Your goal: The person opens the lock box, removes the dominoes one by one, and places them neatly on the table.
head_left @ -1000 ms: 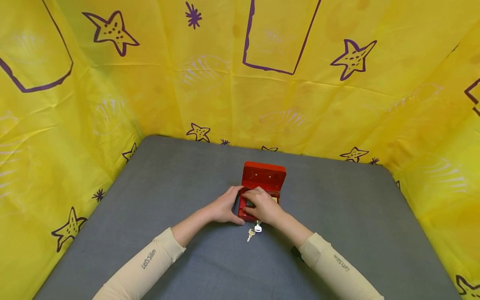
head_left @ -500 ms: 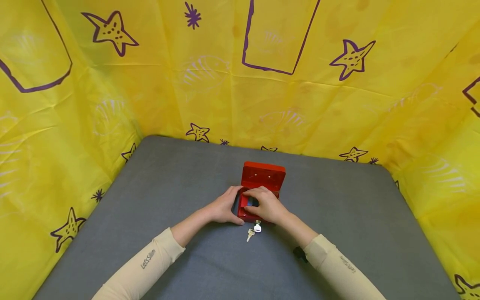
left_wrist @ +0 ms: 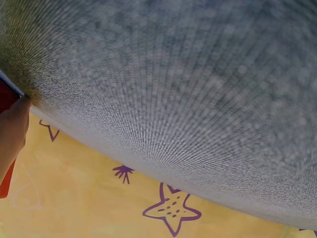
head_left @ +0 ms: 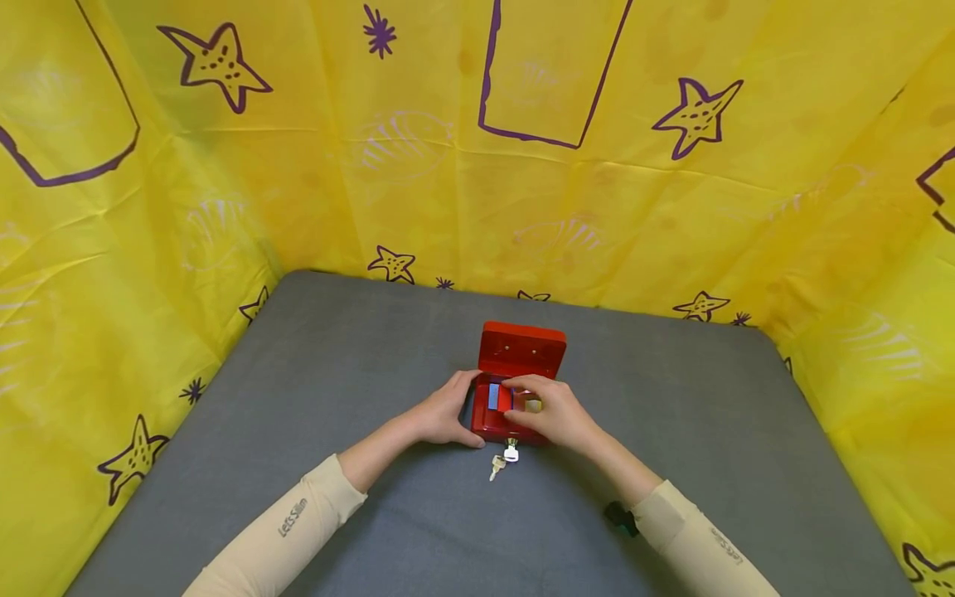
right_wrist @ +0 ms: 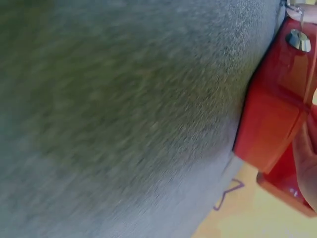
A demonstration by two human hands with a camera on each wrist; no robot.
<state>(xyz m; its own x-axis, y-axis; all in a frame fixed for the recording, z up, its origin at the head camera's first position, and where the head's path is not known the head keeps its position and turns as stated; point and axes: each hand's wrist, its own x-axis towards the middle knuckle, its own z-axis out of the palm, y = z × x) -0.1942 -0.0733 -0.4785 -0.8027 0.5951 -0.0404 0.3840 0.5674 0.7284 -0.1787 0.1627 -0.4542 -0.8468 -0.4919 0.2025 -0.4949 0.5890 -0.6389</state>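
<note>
A red cash box stands on the grey tabletop with its lid raised. My left hand grips the box's left side, the thumb at the front corner and the fingers toward the back. Over the opening, my right hand pinches a small red, flat-looking object between thumb and fingers; its kind cannot be told. Just left of it shows a light blue piece, perhaps part of the same object. Something yellow shows behind the right fingers. In the right wrist view the box's lock faces out.
A key sits in the front lock, and a second key lies on the grey tabletop beside it. Yellow cloth walls with starfish drawings enclose the table's back and sides. A dark band is at the right forearm.
The right hand has shifted right across the box opening, uncovering the blue and red pieces inside. The left hand and the box have stayed in place.
</note>
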